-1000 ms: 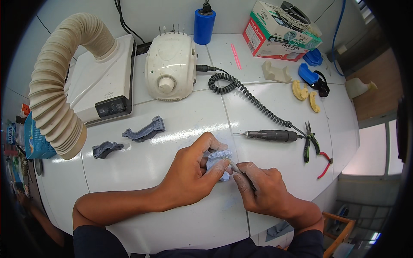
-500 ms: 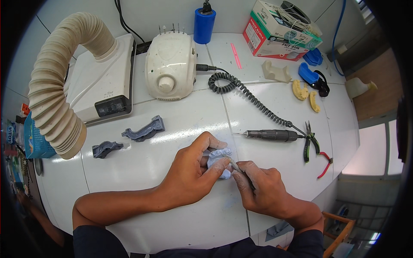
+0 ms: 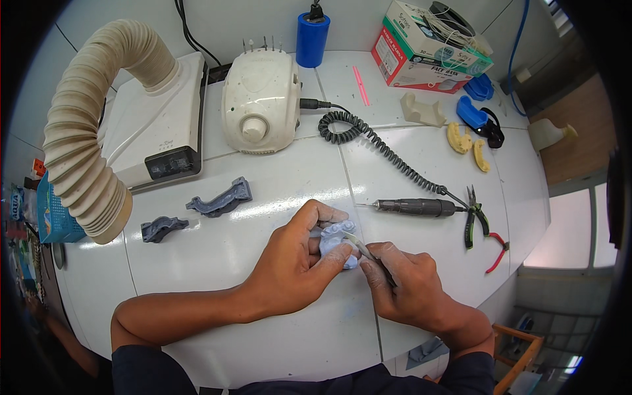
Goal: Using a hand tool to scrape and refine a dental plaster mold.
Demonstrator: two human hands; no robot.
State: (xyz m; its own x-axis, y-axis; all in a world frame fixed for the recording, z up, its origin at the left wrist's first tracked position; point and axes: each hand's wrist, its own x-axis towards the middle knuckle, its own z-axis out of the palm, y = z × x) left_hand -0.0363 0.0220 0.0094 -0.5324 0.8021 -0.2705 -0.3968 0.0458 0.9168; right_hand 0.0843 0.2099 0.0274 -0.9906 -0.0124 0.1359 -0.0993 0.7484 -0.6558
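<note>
My left hand is closed round a pale blue dental cast, with the thumb pressed on its near side and the index finger curled behind it. A row of tooth shapes shows along the cast's upper part; the palm covers the rest. In my right hand is a slim carving knife, its handle pinched between thumb and fingers. The blade tip meets the cast just below the teeth. White powder coats the fingertips of both hands.
A black handpiece on a coiled cord lies beyond my right hand, beside pliers. Two grey mould pieces rest to the left. Behind stand a cream control unit and a ribbed hose. Yellow casts sit far right.
The cast has turned in my left hand, so its teeth show more clearly. My right hand has shifted slightly right, and more of the blade is visible.
</note>
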